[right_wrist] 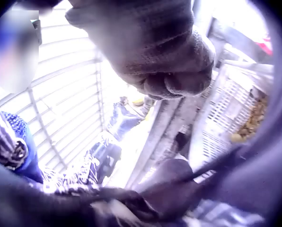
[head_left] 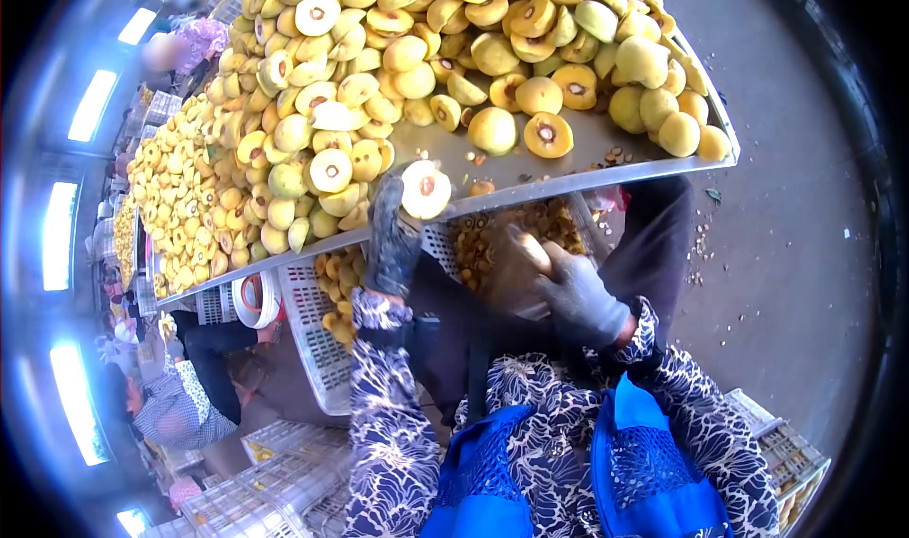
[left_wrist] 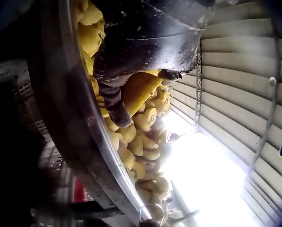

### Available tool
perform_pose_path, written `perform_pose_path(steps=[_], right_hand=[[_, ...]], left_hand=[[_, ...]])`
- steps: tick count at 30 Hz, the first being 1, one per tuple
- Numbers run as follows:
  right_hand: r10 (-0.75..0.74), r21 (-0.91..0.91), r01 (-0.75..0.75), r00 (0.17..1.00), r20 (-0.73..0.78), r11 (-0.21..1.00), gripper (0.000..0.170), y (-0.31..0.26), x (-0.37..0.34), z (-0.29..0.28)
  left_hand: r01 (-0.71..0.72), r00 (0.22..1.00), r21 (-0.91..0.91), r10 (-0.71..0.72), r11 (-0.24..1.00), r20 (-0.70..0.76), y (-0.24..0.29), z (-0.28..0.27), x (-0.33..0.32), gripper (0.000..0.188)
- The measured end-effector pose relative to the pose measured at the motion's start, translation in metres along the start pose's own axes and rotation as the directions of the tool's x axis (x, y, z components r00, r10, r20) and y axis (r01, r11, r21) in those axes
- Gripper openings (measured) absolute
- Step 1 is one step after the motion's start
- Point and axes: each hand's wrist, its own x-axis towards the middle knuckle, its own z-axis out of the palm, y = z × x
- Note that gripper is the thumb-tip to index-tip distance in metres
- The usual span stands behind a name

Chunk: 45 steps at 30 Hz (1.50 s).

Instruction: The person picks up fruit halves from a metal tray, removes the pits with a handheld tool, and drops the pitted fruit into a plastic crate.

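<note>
My gloved left hand (head_left: 393, 240) grips a halved yellow peach (head_left: 426, 189) at the metal tray's near edge, its pale cut face with a reddish centre turned up. In the left wrist view, dark gloved fingers (left_wrist: 115, 106) curl round the yellow peach half (left_wrist: 140, 91). Over my lap, my gloved right hand (head_left: 582, 296) is curled round a tool with a pale, wooden-looking handle (head_left: 533, 252); its lower part is blurred. In the right wrist view, the curled right hand (right_wrist: 150, 47) hides that tool. Whole and halved peaches (head_left: 331, 93) are heaped on the tray (head_left: 606, 170).
Below the tray edge stands a white slatted crate (head_left: 322, 349) with yellow pieces, beside another container of small brownish-yellow bits (head_left: 483, 254). A white bucket (head_left: 258, 301) and a seated person (head_left: 194, 401) are at left. Stacked crates (head_left: 275, 481) stand behind; scraps dot the floor (head_left: 786, 254).
</note>
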Motion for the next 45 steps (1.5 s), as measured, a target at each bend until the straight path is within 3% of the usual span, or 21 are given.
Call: perform_pose_path(steps=[1, 3, 4, 8, 9, 11, 13, 17, 22, 27, 28, 30, 31, 33, 34, 35, 37, 38, 41, 43, 45], right_hand=[[-0.072, -0.033, 0.072, 0.997, 0.001, 0.997, 0.021, -0.012, 0.005, 0.003], [-0.207, -0.079, 0.203, 0.978, -0.040, 0.976, 0.021, -0.016, 0.015, 0.023], [-0.266, -0.218, 0.250, 0.963, -0.048, 0.944, 0.021, -0.023, 0.017, 0.028], [-0.286, -0.308, 0.235, 0.949, -0.131, 0.922, 0.024, -0.046, 0.015, 0.039], [-0.277, -0.314, 0.226, 0.952, -0.130, 0.922, 0.024, -0.049, 0.014, 0.038], [-0.259, -0.327, 0.205, 0.957, -0.129, 0.922, 0.024, -0.053, 0.012, 0.035], [-0.271, -0.334, 0.209, 0.951, -0.151, 0.919, 0.024, -0.057, 0.007, 0.033], [-0.279, -0.277, 0.219, 0.940, -0.197, 0.935, 0.023, -0.058, 0.001, 0.035], [-0.272, -0.177, 0.237, 0.939, -0.211, 0.955, 0.022, -0.048, 0.002, 0.045], [-0.307, -0.236, 0.263, 0.936, -0.172, 0.936, 0.023, -0.040, 0.002, 0.043], [-0.296, -0.232, 0.255, 0.942, -0.161, 0.939, 0.023, -0.039, 0.002, 0.042], [-0.234, -0.208, 0.212, 0.968, -0.089, 0.955, 0.023, -0.036, -0.002, 0.040], [-0.217, 0.026, 0.217, 0.976, -0.001, 0.976, 0.024, -0.036, -0.002, 0.037], [-0.246, 0.482, 0.133, 0.953, 0.179, 0.866, 0.027, -0.035, 0.000, 0.025], [-0.200, 0.507, 0.017, 0.930, 0.307, 0.862, 0.033, -0.034, 0.000, 0.016], [-0.291, 0.474, 0.160, 0.931, 0.218, 0.866, 0.030, -0.032, 0.002, 0.016], [-0.312, 0.104, 0.297, 0.926, 0.211, 0.949, 0.025, -0.029, 0.001, 0.001], [-0.258, -0.055, 0.274, 0.945, 0.202, 0.960, 0.023, -0.034, -0.001, -0.004], [-0.204, -0.176, 0.231, 0.967, 0.155, 0.957, 0.023, -0.036, -0.002, -0.001], [-0.298, 0.173, 0.278, 0.949, 0.102, 0.945, 0.020, -0.037, -0.004, 0.007], [-0.290, 0.137, 0.281, 0.955, 0.056, 0.950, 0.020, -0.042, -0.004, 0.011]], left_hand=[[0.007, 1.000, 0.101, -0.006, 0.995, -0.011, 0.024, -0.002, -0.010, 0.041], [0.139, 0.984, 0.027, -0.135, 0.990, -0.116, 0.057, 0.006, -0.029, 0.035], [0.186, 0.969, -0.140, -0.205, 0.972, -0.137, 0.055, 0.014, -0.039, 0.034], [0.179, 0.936, -0.338, -0.266, 0.924, -0.231, 0.077, 0.026, -0.054, 0.045], [0.179, 0.920, -0.410, -0.299, 0.894, -0.251, 0.086, 0.028, -0.055, 0.050], [0.210, 0.850, -0.702, -0.482, 0.681, -0.213, 0.104, 0.034, -0.053, 0.059], [0.224, 0.854, -0.587, -0.447, 0.778, -0.266, 0.121, 0.036, -0.048, 0.068], [0.113, 0.888, -0.593, -0.348, 0.797, -0.299, 0.106, 0.045, -0.053, 0.069], [0.164, 0.867, -0.599, -0.404, 0.784, -0.292, 0.123, 0.047, -0.055, 0.062], [0.158, 0.907, -0.478, -0.318, 0.864, -0.275, 0.104, 0.042, -0.054, 0.066], [0.128, 0.928, -0.324, -0.229, 0.937, -0.294, 0.106, 0.040, -0.056, 0.067], [0.125, 0.943, -0.252, -0.194, 0.960, -0.271, 0.110, 0.035, -0.053, 0.069], [0.163, 0.938, -0.338, -0.252, 0.927, -0.238, 0.106, 0.032, -0.053, 0.070], [0.176, 0.931, -0.462, -0.300, 0.869, -0.210, 0.101, 0.030, -0.056, 0.067], [0.149, 0.931, -0.504, -0.292, 0.851, -0.218, 0.100, 0.031, -0.057, 0.064], [0.119, 0.931, -0.546, -0.284, 0.829, -0.228, 0.097, 0.032, -0.057, 0.061], [0.124, 0.930, -0.489, -0.273, 0.863, -0.245, 0.086, 0.033, -0.061, 0.063], [0.113, 0.947, -0.493, -0.243, 0.862, -0.208, 0.089, 0.031, -0.060, 0.064], [0.142, 0.955, -0.494, -0.250, 0.857, -0.158, 0.101, 0.028, -0.058, 0.069], [0.175, 0.953, -0.474, -0.268, 0.863, -0.138, 0.104, 0.027, -0.053, 0.081], [0.150, 0.924, -0.466, -0.292, 0.872, -0.249, 0.111, 0.036, -0.051, 0.081]])
